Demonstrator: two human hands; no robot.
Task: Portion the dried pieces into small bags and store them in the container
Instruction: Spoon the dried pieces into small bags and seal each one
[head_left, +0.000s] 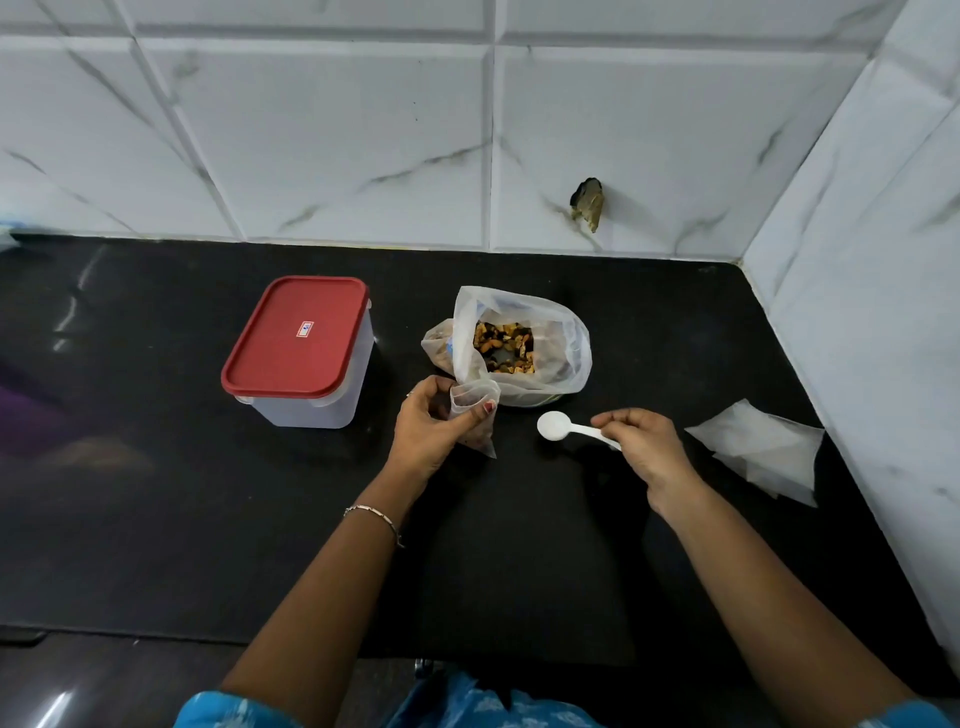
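Head view: left hand (434, 423) pinches small bag (475, 415) mouth, just before big bag (519, 345). Right hand (641, 441) pinches spoon (563, 428) handle. Container (298, 353) left, lidded. Bag thin, limp, light; hold by rim.

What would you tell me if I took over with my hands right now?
Left hand holds a small bag open, some pieces inside.
Right hand pinches the white spoon, which looks empty.
Big bag of dried pieces sits open behind.
Spare bags lie to the right.
Container on the left, red lid on.
Left: fill the bags, open the container, store them.
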